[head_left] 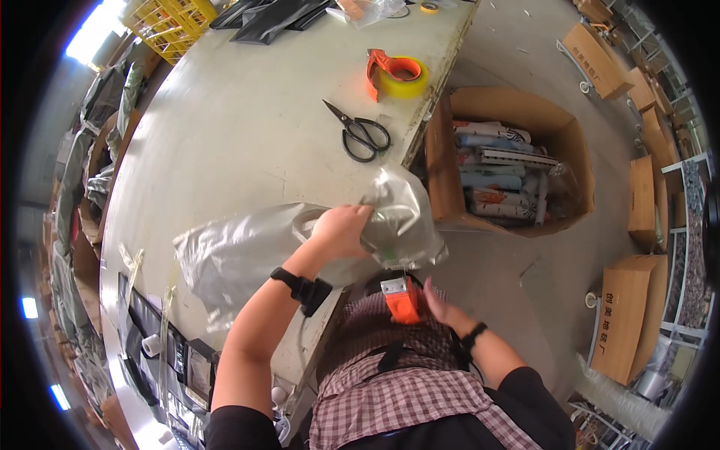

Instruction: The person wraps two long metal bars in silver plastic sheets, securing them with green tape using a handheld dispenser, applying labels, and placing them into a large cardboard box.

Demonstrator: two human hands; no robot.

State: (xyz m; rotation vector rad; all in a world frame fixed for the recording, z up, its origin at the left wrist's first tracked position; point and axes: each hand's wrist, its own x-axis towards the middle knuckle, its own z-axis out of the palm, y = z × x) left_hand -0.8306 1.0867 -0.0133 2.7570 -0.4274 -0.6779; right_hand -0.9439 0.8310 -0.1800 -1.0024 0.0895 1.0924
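My left hand (341, 231) grips the edge of a clear plastic bag (240, 251) that lies over the near edge of the pale worktable (225, 127). The bag's right end (405, 217) bulges past the table edge, holding something I cannot make out. My right hand (439, 300) is below that bulge, close to my chest, beside an orange tape dispenser (403, 298); whether it grips the dispenser is unclear. Both wrists carry black bands.
Black scissors (360, 133) and a second orange dispenser with yellow tape (397, 75) lie on the table. An open cardboard box of rolled goods (510, 169) stands on the floor to the right. More cartons (626, 315) and a yellow crate (169, 26) stand around.
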